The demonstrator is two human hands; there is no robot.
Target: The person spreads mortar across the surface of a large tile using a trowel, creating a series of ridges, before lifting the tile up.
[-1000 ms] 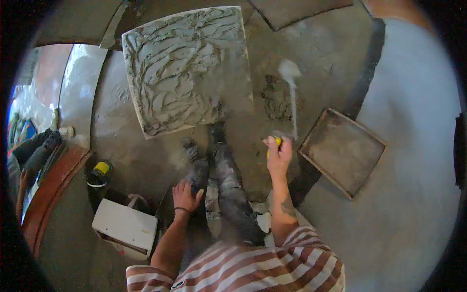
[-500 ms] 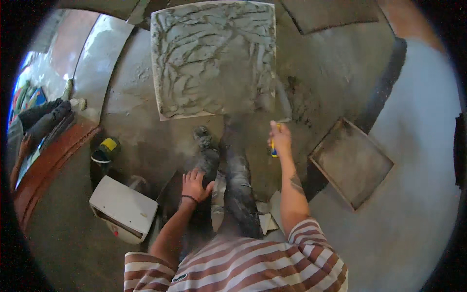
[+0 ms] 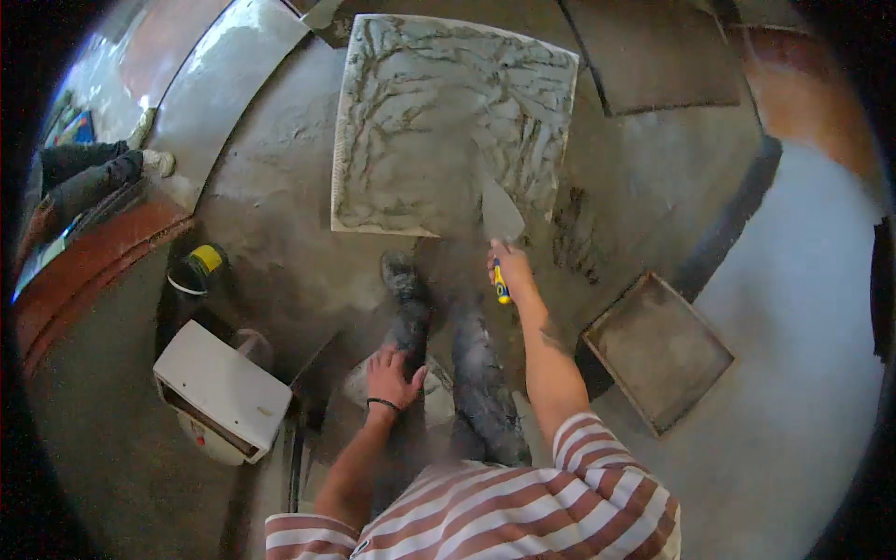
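Observation:
A trowel (image 3: 502, 213) with a yellow and blue handle is gripped in my right hand (image 3: 512, 266). Its pale pointed blade lies over the near right part of a square tile (image 3: 340, 177). Grey mortar (image 3: 420, 121), ridged and uneven, coats most of that tile; its pale rim shows along the left and near edges. My left hand (image 3: 392, 378), a dark band at the wrist, rests with fingers spread on my left leg below the knee. It holds nothing.
A shallow square tray-like frame (image 3: 658, 350) lies at right on the floor. At left are a white box-shaped thing (image 3: 224, 387) and a black and yellow container (image 3: 198, 269). Mortar smears (image 3: 577, 238) mark the floor beside the tile. Another person's legs (image 3: 93, 182) show at far left.
The trowel blade has swung into clear view near the tile's near right edge. My right hand has shifted left relative to the tile. My view has turned; my left hand stays on the leg.

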